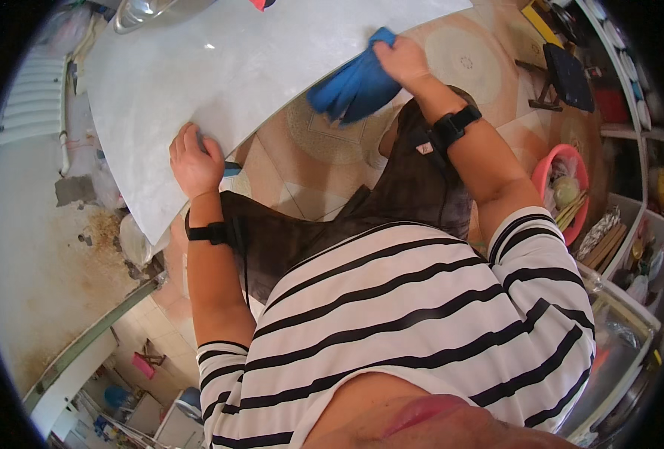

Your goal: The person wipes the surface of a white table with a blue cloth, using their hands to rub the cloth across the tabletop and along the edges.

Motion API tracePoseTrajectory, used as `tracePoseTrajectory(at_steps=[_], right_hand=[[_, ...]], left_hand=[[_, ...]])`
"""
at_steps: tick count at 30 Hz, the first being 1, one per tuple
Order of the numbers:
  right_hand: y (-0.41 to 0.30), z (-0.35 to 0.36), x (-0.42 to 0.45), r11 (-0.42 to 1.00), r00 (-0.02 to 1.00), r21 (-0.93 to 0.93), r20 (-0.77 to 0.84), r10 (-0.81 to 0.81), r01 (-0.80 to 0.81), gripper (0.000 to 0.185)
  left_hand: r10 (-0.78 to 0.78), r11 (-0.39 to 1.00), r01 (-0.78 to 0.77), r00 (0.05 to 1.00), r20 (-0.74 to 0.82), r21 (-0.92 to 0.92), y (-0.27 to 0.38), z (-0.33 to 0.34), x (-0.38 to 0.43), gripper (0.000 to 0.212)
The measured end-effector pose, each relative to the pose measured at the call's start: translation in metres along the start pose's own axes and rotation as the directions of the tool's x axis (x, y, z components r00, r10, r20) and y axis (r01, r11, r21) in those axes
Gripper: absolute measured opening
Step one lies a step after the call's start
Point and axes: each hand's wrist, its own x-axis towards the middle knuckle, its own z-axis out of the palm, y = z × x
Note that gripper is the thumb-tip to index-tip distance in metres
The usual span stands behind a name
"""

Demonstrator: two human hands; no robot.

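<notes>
My right hand (406, 59) grips one end of a blue cloth (357, 90), which hangs in folds at the near edge of the white table (242, 62). On the table's near left part lies my left hand (196, 160), back upward; a small dark thing shows between its thumb and fingers, and whether it is held cannot be told. A blue piece (232, 169) sticks out beside that hand, just past the table edge. At the top left stands a shiny metal bowl (141, 14), only partly in view. Part of a red and black thing (261, 4) shows at the top.
To the right, a pink basin (539, 168) holding vegetables and plastic bags stands on the tiled floor. A small dark folding stool (568, 77) is farther up. Shelves with bins (621, 258) line the right side. A stained wall (45, 224) and plastic bags are at the left.
</notes>
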Motion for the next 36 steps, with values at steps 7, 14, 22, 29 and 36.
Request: tracePoseTrajectory(at_steps=[7,14,22,29,36], right_hand=[[0.034,0.012,-0.001,0.993,0.983,-0.015,-0.138,-0.122,0.121,0.04],[0.007,0.019,-0.028,0.904,0.904,-0.03,0.032,-0.426,0.427,0.042],[0.115,0.002,0.058,0.942,0.77,0.16,-0.544,0.333,-0.294,0.04],[0.059,-0.001,0.042,0.962,0.683,-0.071,-0.691,-0.237,0.262,0.03],[-0.064,0.047,-0.054,0.506,0.508,-0.077,0.01,-0.861,0.859,0.05]], left_hand=[[-0.024,1.0,0.024,0.999,0.035,0.008,0.007,-0.004,0.002,0.026],[-0.004,1.0,0.004,0.999,0.04,0.009,0.002,-0.003,0.0,0.027],[0.008,1.0,-0.007,0.999,0.034,-0.011,0.004,-0.002,0.003,0.027],[-0.008,1.0,0.008,1.0,-0.002,-0.011,0.009,-0.004,0.007,0.025],[-0.01,1.0,0.01,1.0,-0.002,0.001,0.005,-0.006,0.004,0.025]])
